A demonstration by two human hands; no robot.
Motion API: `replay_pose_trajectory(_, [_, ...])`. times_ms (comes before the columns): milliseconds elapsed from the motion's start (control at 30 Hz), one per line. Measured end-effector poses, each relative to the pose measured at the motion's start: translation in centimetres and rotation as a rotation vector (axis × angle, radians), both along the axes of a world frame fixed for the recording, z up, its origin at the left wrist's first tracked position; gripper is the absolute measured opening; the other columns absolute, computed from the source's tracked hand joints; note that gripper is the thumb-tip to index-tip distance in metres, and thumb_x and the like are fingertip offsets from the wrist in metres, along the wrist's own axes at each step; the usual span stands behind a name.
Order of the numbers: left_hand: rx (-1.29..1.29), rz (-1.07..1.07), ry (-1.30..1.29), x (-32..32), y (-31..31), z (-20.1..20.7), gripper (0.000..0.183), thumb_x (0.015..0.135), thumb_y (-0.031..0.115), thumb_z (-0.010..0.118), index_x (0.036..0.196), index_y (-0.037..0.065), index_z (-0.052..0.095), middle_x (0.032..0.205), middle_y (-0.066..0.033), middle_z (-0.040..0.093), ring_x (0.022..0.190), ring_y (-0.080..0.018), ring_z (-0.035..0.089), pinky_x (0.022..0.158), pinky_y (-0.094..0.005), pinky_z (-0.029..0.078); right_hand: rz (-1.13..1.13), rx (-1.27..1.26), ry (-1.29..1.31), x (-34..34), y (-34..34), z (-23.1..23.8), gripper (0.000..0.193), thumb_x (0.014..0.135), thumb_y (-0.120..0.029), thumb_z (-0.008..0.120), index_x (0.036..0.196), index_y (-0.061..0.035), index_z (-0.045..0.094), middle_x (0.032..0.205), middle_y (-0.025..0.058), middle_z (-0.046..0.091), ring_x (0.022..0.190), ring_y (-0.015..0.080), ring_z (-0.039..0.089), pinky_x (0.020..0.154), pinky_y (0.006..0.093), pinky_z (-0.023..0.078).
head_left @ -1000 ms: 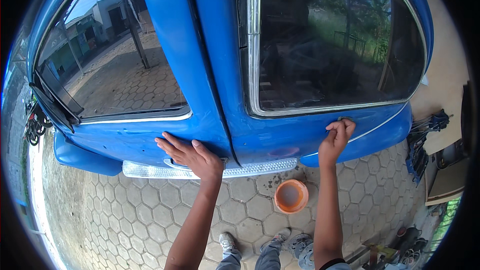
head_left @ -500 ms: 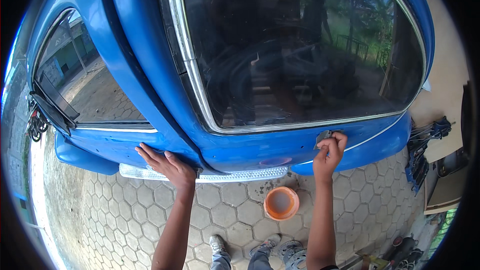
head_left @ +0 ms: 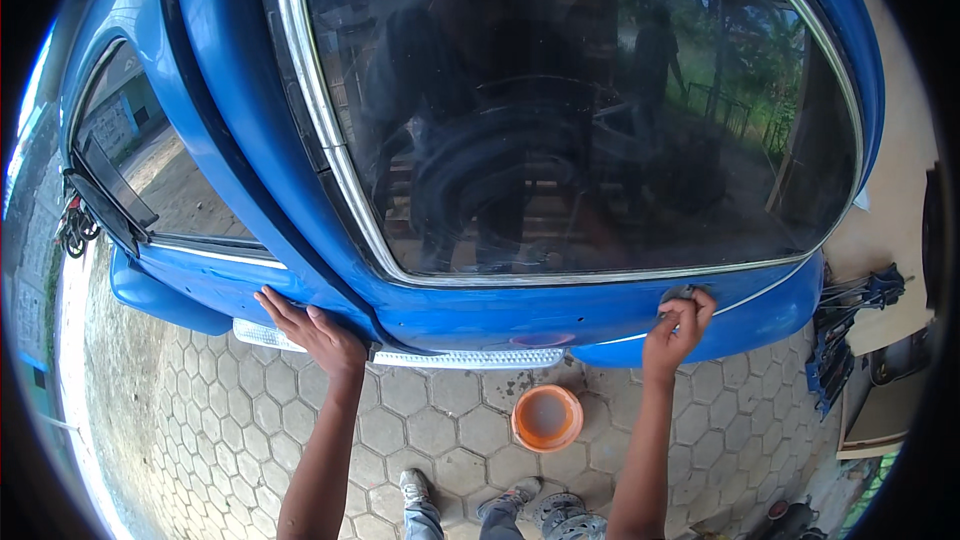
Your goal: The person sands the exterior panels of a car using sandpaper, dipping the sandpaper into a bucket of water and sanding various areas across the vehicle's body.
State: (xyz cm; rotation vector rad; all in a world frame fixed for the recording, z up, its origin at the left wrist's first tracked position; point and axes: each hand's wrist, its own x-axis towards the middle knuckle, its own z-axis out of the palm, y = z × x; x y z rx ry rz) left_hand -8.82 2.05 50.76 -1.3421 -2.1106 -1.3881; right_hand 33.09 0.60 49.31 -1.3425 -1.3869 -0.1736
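Note:
My left hand (head_left: 318, 338) rests flat on the blue car's door (head_left: 215, 275), fingers stretched, left of the door seam. On the blue panel (head_left: 470, 312) below the large side window (head_left: 600, 190), my right hand (head_left: 680, 332) pinches a thin dark grey piece of sandpaper (head_left: 680, 293) against the paint. Its lower part is hidden behind my fingers. A small hole (head_left: 580, 319) in the panel lies left of that hand.
An orange bucket (head_left: 519, 422) of cloudy water stands on the hexagonal pavers (head_left: 430, 428), near my shoes (head_left: 416, 488). Dark blue gear (head_left: 838, 345) hangs by the wall at right. A motorbike (head_left: 76, 228) is far left.
My right hand has slid to the right along the panel with the sandpaper, away from the small hole. My left hand stays on the door. The whole view has shifted slightly.

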Motion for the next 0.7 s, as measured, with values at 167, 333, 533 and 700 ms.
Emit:
replay_pose_trajectory(167, [-0.023,0.008,-0.004,0.5,0.0,-0.3,0.082,0.101,0.061,0.014,0.156,0.000,0.013,0.160,-0.0271,0.010,0.147,-0.0451,0.015,0.117,-0.0552,0.014,-0.167,0.027,0.242,-2.9,0.6,0.3,0.027,0.071,0.019,0.039,0.075,-0.0040,0.053,0.103,0.0121,0.046,0.087,0.0233,0.054,0.072,0.0305,0.045])
replay_pose_trajectory(333, [-0.010,0.016,0.005,-0.3,0.1,0.2,0.079,0.101,0.058,0.016,0.155,0.000,0.014,0.160,-0.0281,0.010,0.147,-0.0452,0.015,0.117,-0.0545,0.015,0.140,-0.059,0.038,-15.6,-0.4,0.8,0.030,0.069,0.011,0.057,0.083,-0.0137,0.066,0.097,0.0073,0.050,0.088,0.0259,0.054,0.081,0.0395,0.037])
replay_pose_trajectory(533, [-0.016,-0.008,0.006,0.4,0.2,-0.3,0.078,0.102,0.055,0.018,0.155,-0.001,0.015,0.159,-0.0290,0.011,0.146,-0.0457,0.016,0.117,-0.0544,0.015,0.345,-0.118,-0.014,-20.6,-1.0,0.1,0.024,0.072,0.004,0.066,0.089,-0.0128,0.070,0.101,0.0071,0.055,0.093,0.0276,0.059,0.078,0.0412,0.042])
replay_pose_trajectory(700, [-0.007,0.018,0.001,0.0,0.0,-0.6,0.079,0.102,0.057,0.017,0.155,-0.001,0.015,0.160,-0.0285,0.011,0.146,-0.0464,0.017,0.118,-0.0548,0.015,0.265,-0.080,0.094,-13.1,-1.4,-0.7,0.025,0.077,0.013,0.059,0.090,-0.0054,0.071,0.103,0.0132,0.055,0.087,0.0284,0.061,0.074,0.0375,0.049])
